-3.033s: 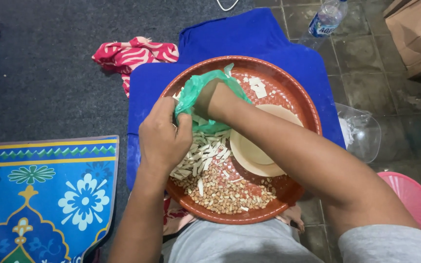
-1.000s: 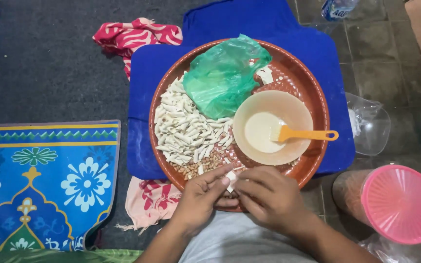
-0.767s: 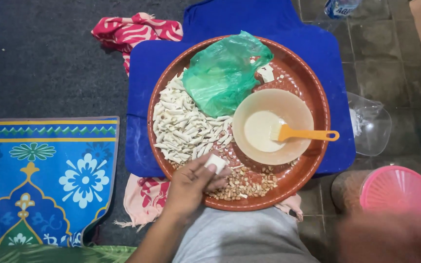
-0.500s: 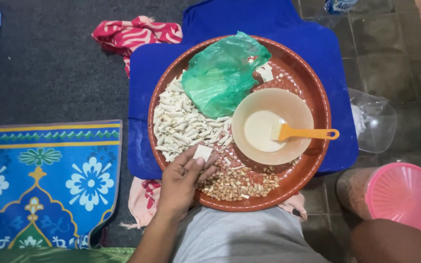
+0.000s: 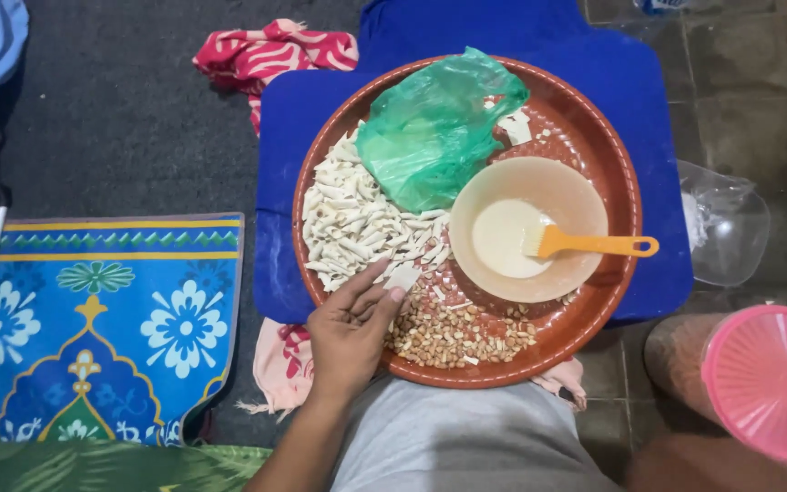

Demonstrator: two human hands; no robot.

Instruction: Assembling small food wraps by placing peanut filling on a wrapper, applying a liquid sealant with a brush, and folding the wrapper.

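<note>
From the head camera we saw our left hand [image 5: 350, 330] resting on the near rim of the round brown tray [image 5: 619, 173], fingers loosely pinched on a small white wrapper piece [image 5: 403, 276] between the heap of rolled white pieces [image 5: 350, 221] and the peanuts [image 5: 455, 334]; our right hand was out of view. We judged that the thin piece could slip into the peanuts, or the hand could knock the bowl of paste [image 5: 526, 228] with its orange brush [image 5: 594, 244].

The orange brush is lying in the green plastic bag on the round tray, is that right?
Not quite. The head view shows the orange brush resting in the beige bowl of pale liquid, not in the green plastic bag. Both sit on the round tray.
</note>
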